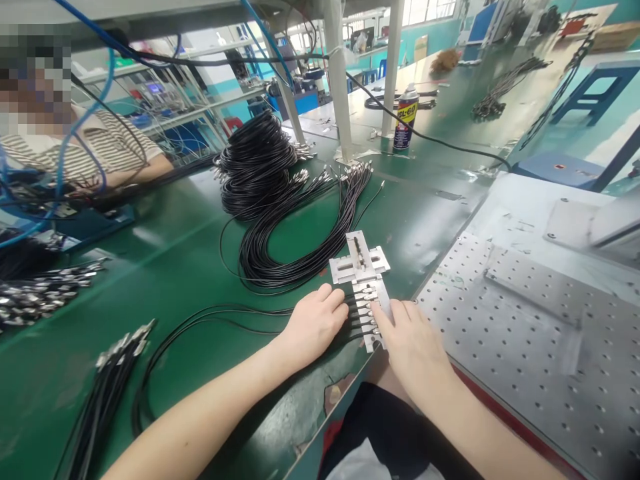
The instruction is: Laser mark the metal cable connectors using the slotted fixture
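Note:
A slotted metal fixture [370, 293] lies near the bench edge, with a row of metal cable connectors [367, 312] seated in it. My left hand [317, 323] is closed over the black cables [240, 310] just left of the fixture, its fingertips close to the connectors; part of what it grips is hidden beneath the palm. On the opposite side, my right hand [413, 340] is closed against the fixture's right edge, thumb reaching onto the connectors. A metal block with a slot [359, 253] sits across the fixture's far end.
Behind the fixture lie a curved bundle of black cables [260, 260] and a tall coil [260, 160]. More cable ends [117, 353] rest at left. A spray can [405, 119] stands by the posts. The perforated metal plate [530, 340] borders the right. A person [95, 147] sits across.

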`<state>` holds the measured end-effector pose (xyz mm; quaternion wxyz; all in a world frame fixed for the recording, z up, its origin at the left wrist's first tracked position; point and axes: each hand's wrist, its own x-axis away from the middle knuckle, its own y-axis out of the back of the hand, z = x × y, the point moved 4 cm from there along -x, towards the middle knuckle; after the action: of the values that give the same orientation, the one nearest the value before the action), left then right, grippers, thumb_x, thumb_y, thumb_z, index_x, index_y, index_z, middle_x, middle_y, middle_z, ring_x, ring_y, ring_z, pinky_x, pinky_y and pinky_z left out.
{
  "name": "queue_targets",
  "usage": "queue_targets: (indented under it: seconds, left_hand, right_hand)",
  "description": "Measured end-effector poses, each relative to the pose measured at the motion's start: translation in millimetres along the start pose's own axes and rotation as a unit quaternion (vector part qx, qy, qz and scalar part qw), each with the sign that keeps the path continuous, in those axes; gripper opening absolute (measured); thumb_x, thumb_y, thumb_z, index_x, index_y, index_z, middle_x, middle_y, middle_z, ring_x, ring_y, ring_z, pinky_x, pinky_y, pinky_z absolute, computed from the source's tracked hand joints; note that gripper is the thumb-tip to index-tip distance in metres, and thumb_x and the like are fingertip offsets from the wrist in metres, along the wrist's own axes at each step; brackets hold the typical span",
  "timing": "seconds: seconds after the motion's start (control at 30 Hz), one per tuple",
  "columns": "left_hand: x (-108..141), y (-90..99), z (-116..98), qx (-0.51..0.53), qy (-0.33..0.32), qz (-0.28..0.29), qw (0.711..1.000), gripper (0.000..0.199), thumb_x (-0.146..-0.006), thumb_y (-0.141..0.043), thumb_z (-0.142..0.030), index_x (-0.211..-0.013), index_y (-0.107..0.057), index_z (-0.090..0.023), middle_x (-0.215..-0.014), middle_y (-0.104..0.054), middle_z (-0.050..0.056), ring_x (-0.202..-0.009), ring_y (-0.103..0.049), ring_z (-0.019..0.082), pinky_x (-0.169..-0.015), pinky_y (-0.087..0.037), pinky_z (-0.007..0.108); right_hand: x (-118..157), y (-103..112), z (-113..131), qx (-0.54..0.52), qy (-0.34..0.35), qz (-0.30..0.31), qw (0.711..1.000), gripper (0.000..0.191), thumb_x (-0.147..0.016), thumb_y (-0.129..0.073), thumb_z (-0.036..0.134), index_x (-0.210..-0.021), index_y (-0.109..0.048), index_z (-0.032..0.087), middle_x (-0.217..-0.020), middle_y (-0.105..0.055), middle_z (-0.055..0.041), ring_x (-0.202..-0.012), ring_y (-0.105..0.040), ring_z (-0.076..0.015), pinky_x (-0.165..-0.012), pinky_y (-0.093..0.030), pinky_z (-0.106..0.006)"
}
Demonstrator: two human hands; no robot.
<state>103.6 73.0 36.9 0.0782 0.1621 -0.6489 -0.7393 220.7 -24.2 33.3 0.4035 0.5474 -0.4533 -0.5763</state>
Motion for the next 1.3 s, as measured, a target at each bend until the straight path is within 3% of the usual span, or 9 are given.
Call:
queue_targets:
  seconds: [0.13, 0.27, 0.53, 0.73, 0.97, 1.03, 1.17, 1.3]
  left_hand:
    - [-12, 0.6, -7, -0.031, -0.029, 0.025, 0.999, 0.020, -0.085, -0.047, -0.016, -0.065, -0.050, -0.016, -0.070, -0.049, 0.005, -0.072, -0.044, 0.020, -0.053, -0.037, 0.029]
    - [-16, -3.4, -11, -0.026, -0.038, 0.025, 0.999, 0.021, -0.084, -0.041, -0.008, -0.066, -0.049, -0.016, -0.067, -0.047, 0.005, -0.067, -0.044, 0.019, -0.051, -0.037, 0.029]
    - [-13, -11.3, -12, 0.005, -0.057, 0.039, 0.998, 0.024, -0.085, -0.032, -0.006, -0.069, -0.048, -0.016, -0.071, -0.045, 0.006, -0.068, -0.039, 0.019, -0.057, -0.040, 0.031]
    - [-15, -13.5, -12, 0.013, -0.057, 0.043, 0.997, 0.021, -0.082, -0.036, -0.005, -0.069, -0.048, -0.016, -0.072, -0.044, 0.006, -0.068, -0.039, 0.019, -0.057, -0.041, 0.030]
    - [-18, -11.1, -12, 0.011, -0.058, 0.051, 0.997, 0.019, -0.083, -0.037, -0.009, -0.070, -0.050, -0.015, -0.074, -0.047, 0.007, -0.071, -0.042, 0.019, -0.060, -0.042, 0.031]
    - [-17, -7.7, -11, 0.019, -0.044, 0.037, 0.998, 0.018, -0.085, -0.036, -0.011, -0.077, -0.053, -0.014, -0.079, -0.049, 0.007, -0.073, -0.043, 0.019, -0.064, -0.043, 0.031]
    - [-11, -6.7, -12, 0.044, -0.019, -0.006, 0.999, 0.029, -0.087, -0.035, -0.016, -0.113, -0.048, -0.012, -0.094, -0.052, 0.009, -0.079, -0.044, 0.020, -0.070, -0.044, 0.033]
    - [-9, -12.1, -14, 0.042, -0.010, -0.008, 0.999, 0.033, -0.088, -0.034, -0.018, -0.119, -0.045, -0.013, -0.096, -0.053, 0.010, -0.079, -0.044, 0.020, -0.071, -0.043, 0.034]
  right_hand:
    - [-2, -2, 4, 0.018, -0.010, -0.008, 1.000, 0.039, -0.077, -0.044, 0.002, -0.110, -0.058, 0.015, -0.079, -0.053, -0.0090, -0.072, -0.046, -0.0210, -0.061, -0.038, -0.031]
    - [-4, -3, 7, 0.027, -0.017, -0.027, 0.999, 0.035, -0.076, -0.044, 0.003, -0.106, -0.060, 0.013, -0.075, -0.052, -0.0092, -0.070, -0.044, -0.0214, -0.061, -0.037, -0.031]
    - [-7, -2, 13, 0.044, 0.005, -0.045, 0.998, 0.036, -0.073, -0.045, 0.004, -0.106, -0.059, 0.008, -0.078, -0.054, -0.0141, -0.069, -0.044, -0.0216, -0.062, -0.036, -0.033]
    - [-8, -3, 12, 0.036, 0.004, -0.055, 0.998, 0.033, -0.074, -0.045, 0.005, -0.101, -0.063, 0.009, -0.072, -0.052, -0.0119, -0.067, -0.043, -0.0219, -0.060, -0.035, -0.033]
    - [-7, -5, 13, 0.059, 0.006, -0.026, 0.998, 0.034, -0.077, -0.044, 0.005, -0.105, -0.063, 0.011, -0.071, -0.053, -0.0109, -0.068, -0.045, -0.0222, -0.060, -0.036, -0.033]
    - [-5, -5, 11, 0.062, 0.010, -0.011, 0.998, 0.037, -0.077, -0.045, 0.005, -0.110, -0.061, 0.011, -0.077, -0.055, -0.0120, -0.071, -0.047, -0.0225, -0.063, -0.038, -0.034]
    - [0, -3, 3, 0.046, 0.020, 0.012, 0.999, 0.043, -0.078, -0.042, 0.004, -0.117, -0.056, 0.014, -0.087, -0.057, -0.0125, -0.079, -0.049, -0.0232, -0.071, -0.041, -0.037]
    - [7, -2, -5, 0.015, 0.068, -0.031, 0.997, 0.044, -0.078, -0.036, 0.001, -0.113, -0.058, 0.016, -0.094, -0.059, -0.0126, -0.085, -0.050, -0.0229, -0.077, -0.042, -0.039]
